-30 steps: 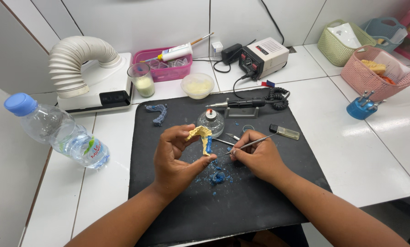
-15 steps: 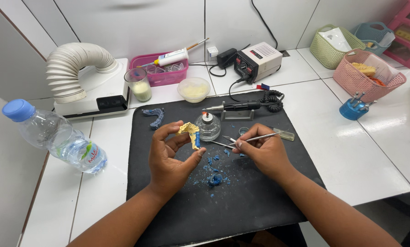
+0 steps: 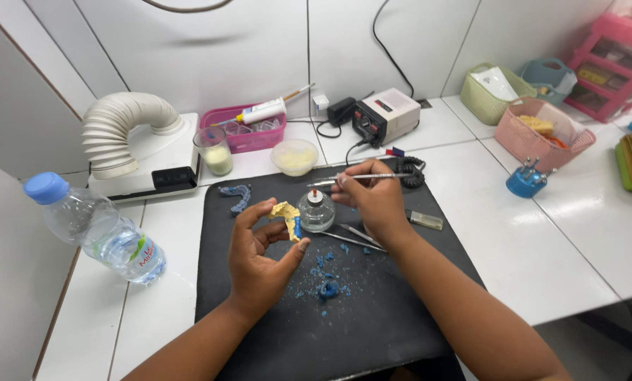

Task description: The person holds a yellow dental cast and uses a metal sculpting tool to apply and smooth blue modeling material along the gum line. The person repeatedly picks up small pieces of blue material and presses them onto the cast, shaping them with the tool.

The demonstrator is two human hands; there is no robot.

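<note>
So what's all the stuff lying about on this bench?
black mat: one, centre
yellow cast: one, yellow with blue, in left hand
metal tool: one, silver, in right hand
glass burner: one, clear, on mat
blue crumbs: many, on mat
water bottle: one, blue cap, lying left
ribbed hose: one, white, back left
pink tray: one, back
control box: one, white and black, back
baskets: pink and green, right
left hand: holds cast
right hand: holds tool
</note>
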